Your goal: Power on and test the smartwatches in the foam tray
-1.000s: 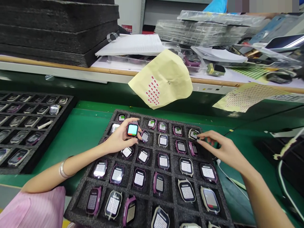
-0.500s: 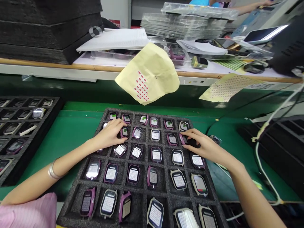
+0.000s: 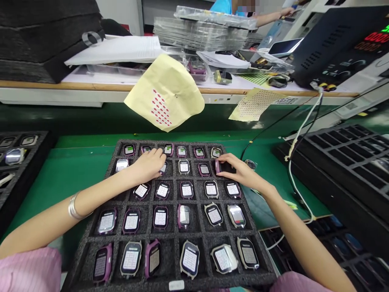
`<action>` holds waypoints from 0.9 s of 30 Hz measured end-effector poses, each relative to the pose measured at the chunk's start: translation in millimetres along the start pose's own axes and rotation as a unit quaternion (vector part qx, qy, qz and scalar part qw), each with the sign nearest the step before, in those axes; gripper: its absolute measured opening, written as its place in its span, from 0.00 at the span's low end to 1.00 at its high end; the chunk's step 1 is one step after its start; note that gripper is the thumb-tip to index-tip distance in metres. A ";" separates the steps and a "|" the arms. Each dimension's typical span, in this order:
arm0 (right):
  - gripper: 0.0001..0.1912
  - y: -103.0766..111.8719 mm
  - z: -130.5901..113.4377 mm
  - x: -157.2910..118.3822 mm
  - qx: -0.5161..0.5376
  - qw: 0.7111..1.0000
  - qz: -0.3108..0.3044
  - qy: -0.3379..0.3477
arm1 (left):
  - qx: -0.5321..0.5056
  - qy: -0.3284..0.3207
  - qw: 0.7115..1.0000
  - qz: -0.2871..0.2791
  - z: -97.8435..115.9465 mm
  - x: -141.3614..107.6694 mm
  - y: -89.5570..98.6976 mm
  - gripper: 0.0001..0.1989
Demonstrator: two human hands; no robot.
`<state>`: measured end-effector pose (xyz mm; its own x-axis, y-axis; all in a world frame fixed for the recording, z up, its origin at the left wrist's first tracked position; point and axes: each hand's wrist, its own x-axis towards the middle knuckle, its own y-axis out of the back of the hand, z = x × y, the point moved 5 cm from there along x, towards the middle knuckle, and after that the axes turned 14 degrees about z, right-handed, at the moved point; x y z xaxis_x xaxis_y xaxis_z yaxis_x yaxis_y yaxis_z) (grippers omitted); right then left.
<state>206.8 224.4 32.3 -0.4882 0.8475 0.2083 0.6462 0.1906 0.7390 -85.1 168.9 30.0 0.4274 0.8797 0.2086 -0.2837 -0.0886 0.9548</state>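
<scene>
Right hand point(image 3: 235, 170) pinches a purple watch point(image 3: 217, 166) at far right in the foam tray point(image 3: 170, 247). Left hand point(image 3: 150, 164) half-covers another watch point(image 3: 164, 167), grip unclear.

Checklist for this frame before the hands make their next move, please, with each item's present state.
1. Right hand has its fingertips at the second-row purple watch: ok.
2. Left hand has a secure hold: cannot tell, its own fingers hide it.
3. Foam tray rests on the green bench: ok.
4. Every watch lies flat: not ok, the front-row leaning watch is tilted.
5. White cable is clear of the tray: cannot tell, the right forearm hides part.
</scene>
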 end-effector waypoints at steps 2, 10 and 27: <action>0.22 5.8 2.4 -5.6 0.125 0.987 0.088 -0.058 | -0.016 0.003 1.000 0.005 -3.7 0.4 0.1 0.13; 0.19 -8.7 -32.3 -7.8 0.476 0.835 0.158 -0.228 | -0.516 0.159 0.839 0.071 -6.6 -24.7 12.8 0.21; 0.17 -60.0 -120.8 13.4 0.441 0.885 0.051 -0.141 | -0.746 0.326 0.580 -0.026 14.4 -47.9 -2.1 0.20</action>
<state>90.6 164.5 68.1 -0.3143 0.9492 -0.0153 0.9461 0.3119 -0.0873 -92.6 120.2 21.0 0.1902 0.8960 -0.4012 -0.9202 0.0203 -0.3910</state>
